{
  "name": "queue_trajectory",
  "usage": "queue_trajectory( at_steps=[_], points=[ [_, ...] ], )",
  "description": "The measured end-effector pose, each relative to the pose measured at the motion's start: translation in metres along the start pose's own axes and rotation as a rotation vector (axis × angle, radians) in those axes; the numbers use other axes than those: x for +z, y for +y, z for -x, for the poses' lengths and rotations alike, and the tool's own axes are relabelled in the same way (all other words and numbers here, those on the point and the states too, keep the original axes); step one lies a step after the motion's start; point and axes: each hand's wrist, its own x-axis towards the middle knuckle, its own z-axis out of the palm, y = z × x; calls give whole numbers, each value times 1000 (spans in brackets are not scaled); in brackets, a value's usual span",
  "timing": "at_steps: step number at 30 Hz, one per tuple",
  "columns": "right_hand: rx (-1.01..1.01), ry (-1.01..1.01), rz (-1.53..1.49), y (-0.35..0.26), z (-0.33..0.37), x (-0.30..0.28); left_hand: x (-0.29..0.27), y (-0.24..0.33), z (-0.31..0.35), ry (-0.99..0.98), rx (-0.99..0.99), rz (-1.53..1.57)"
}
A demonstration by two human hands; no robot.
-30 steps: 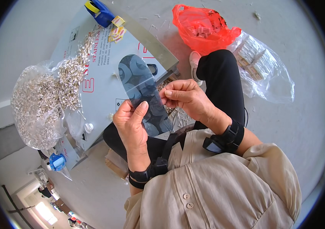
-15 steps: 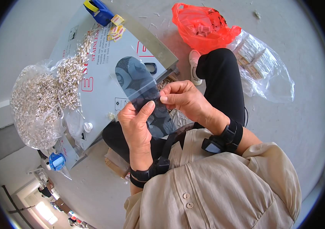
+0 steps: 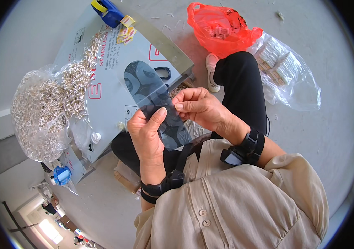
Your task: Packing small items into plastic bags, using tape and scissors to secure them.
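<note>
Between my hands is a flat, round-ended, insole-shaped piece [image 3: 141, 79], dark blue-grey with a circle pattern. Clear plastic film [image 3: 154, 96] appears to cover its lower part. My left hand [image 3: 148, 135] is closed on its near left side, thumb on top and the other fingers mostly hidden beneath. At the right edge, the thumb and forefinger of my right hand [image 3: 204, 108] are pinched together on the film. Just beyond the piece, a dark oval loop [image 3: 165, 73] like a scissors handle shows on the table.
A grey sheet-topped table [image 3: 114, 89] carries a clear bag of cotton swabs [image 3: 40, 116], a loose swab heap [image 3: 76, 85], small yellow packets [image 3: 126, 36] and a blue tape dispenser [image 3: 111, 15]. On the floor lie a red plastic bag [image 3: 222, 31] and a clear bag of packs [image 3: 297, 79].
The piece has shifted slightly left with both hands, showing more of the dark loop beside it. My left thumb has moved a little left. Both hands keep their hold.
</note>
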Motion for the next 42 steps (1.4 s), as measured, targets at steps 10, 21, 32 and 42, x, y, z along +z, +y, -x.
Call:
queue_trajectory(
  at_steps=[10,21,32,42],
  points=[
    [-20,-102,-17,2,-2,1,-1,1,0,5,-27,51],
    [-20,-108,-50,1,-1,2,-9,-6,-2,-85,-145,158],
    [-119,32,186,-6,6,23,8,-11,0,114,-16,160],
    [-354,207,493,0,3,27,11,-8,15,-54,227,-160]
  ],
)
